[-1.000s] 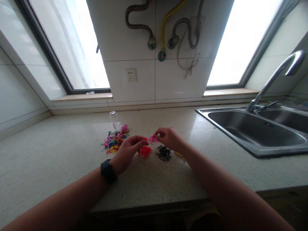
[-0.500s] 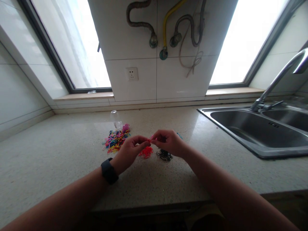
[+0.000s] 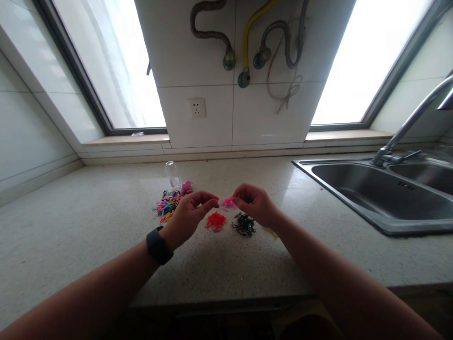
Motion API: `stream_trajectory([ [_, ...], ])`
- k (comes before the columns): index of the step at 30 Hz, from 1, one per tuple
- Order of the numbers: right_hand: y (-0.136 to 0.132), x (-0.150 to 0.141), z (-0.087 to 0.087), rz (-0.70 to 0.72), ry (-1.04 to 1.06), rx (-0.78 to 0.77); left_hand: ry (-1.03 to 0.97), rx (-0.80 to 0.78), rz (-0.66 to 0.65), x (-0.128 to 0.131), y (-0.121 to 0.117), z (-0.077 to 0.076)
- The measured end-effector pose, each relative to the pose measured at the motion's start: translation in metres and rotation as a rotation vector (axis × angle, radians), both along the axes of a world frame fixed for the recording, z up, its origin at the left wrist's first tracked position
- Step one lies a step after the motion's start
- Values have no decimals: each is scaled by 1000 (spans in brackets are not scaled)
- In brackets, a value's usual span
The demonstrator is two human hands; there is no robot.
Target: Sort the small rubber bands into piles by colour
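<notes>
My left hand [image 3: 193, 210], with a dark watch on its wrist, pinches a small reddish-pink rubber band [image 3: 216, 198] between thumb and fingertips. My right hand [image 3: 255, 204] is closed in a pinch beside a small pile of pink rubber bands [image 3: 228, 203]; what its fingertips hold, if anything, is too small to make out. In front of the hands lie a red pile of rubber bands [image 3: 215, 221] and a black pile [image 3: 244, 225]. Left of my left hand is a mixed multicoloured heap of rubber bands [image 3: 169, 204], partly hidden by that hand.
A clear glass-like container [image 3: 172, 175] stands behind the mixed heap, with a pink object [image 3: 187, 186] next to it. A steel sink [image 3: 339, 198] with a faucet [image 3: 406, 123] is set into the counter [image 3: 106, 212] at the right. A tiled wall with pipes rises behind.
My hands were together at the fingertips and have moved apart, the right one to the right. The pink pile between them now shows. The view has shifted slightly.
</notes>
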State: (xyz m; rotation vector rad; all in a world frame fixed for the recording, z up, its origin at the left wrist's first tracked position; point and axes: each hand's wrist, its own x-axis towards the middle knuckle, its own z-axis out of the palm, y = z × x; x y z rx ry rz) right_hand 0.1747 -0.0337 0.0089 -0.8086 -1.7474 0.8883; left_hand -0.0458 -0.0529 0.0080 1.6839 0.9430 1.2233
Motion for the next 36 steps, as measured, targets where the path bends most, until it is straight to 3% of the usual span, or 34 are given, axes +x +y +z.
stream_trajectory([
  [4,5,4,-3,-34,6,6,207,190,39,-5,-4,11],
  [10,11,11,-8,-80,-13,26,657,721,24,-14,-12,28],
  [13,12,14,-9,-94,-33,40,749,844,-10,-16,-12,29],
  [22,14,19,-7,-116,-69,57,837,1001,-22,-20,-16,29],
  [36,15,21,-8,-132,-103,36,561,949,-4,-15,-21,32],
])
